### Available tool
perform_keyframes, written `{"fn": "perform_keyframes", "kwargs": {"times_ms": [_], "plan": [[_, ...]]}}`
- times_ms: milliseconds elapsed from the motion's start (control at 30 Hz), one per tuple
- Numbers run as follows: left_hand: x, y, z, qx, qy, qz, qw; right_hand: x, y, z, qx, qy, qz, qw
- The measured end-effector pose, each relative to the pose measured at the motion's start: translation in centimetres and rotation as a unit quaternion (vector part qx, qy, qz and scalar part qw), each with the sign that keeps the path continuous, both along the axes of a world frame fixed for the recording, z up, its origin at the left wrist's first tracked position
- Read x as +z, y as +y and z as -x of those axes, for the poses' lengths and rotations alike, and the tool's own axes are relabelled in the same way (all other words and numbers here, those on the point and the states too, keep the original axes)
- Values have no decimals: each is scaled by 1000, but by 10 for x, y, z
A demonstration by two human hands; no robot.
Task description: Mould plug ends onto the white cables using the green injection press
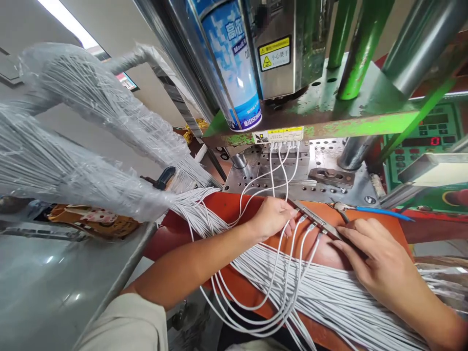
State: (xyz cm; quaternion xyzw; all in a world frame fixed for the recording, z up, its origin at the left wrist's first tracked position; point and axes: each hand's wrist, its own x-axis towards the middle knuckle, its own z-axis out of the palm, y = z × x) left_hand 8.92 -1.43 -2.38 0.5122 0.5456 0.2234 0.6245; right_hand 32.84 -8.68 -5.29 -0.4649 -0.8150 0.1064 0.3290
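**White cables [329,287] crowded the metal bar [314,219]**

The left hand [270,219] curled around the bar's left end; the right hand [373,258] lay spread, fingertips pressing its right end, above the orange mat [234,209]; a slipped grip could have shifted the connectors [310,226]; those beneath the fingers were hidden.
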Motion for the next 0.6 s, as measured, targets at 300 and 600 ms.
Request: {"fn": "perform_keyframes", "kwargs": {"times_ms": [300,600], "plan": [[54,6,62,-11,204,-433,878,31,38,11,-43,-45,-18,998],[13,53,18,118,210,-347,906,89,228,68,-80,51,36,995]]}}
